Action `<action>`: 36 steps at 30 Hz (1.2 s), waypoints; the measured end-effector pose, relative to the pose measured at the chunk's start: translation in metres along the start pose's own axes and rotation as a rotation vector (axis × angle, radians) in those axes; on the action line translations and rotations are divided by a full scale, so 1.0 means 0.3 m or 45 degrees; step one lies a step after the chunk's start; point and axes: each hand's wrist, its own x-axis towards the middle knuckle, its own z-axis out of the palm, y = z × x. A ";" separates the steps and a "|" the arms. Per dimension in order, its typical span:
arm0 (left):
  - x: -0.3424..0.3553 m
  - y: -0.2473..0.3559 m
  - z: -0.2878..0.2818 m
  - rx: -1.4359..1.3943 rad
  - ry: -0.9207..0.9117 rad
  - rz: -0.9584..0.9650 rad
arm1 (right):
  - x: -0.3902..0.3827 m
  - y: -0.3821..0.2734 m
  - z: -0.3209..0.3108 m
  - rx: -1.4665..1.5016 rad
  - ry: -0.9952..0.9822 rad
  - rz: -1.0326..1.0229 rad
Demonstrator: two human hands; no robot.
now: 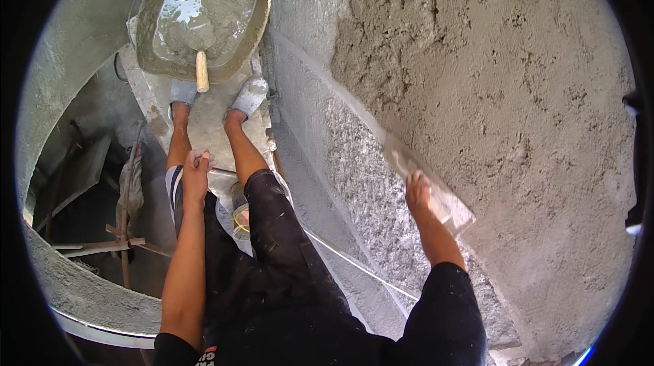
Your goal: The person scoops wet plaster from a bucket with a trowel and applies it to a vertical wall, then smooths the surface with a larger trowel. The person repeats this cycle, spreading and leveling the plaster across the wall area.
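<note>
Plastering float (455,212) | at mortared wall (538,114) | right fingers (416,179) holding it; left fingers (201,157) curled, contents I cannot tell | risk, I judge: uneven pressure could tip its edge, gouging the wall

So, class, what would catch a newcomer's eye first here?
Probably the broad, rough plaster filling the right side. At its edge, right of centre, the right hand holds a flat float. Then the tub of grey mortar, upper left, a wooden handle jutting over its near rim.
</note>
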 end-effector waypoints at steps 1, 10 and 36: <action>-0.017 0.012 -0.020 -0.029 0.024 -0.018 | -0.085 -0.033 0.091 -0.009 -0.074 0.017; -0.073 0.098 -0.063 0.177 -0.023 0.093 | 0.064 -0.013 -0.006 0.144 0.329 0.189; -0.113 0.524 -0.257 0.393 0.008 0.411 | -0.743 1.065 -0.859 0.161 1.570 1.187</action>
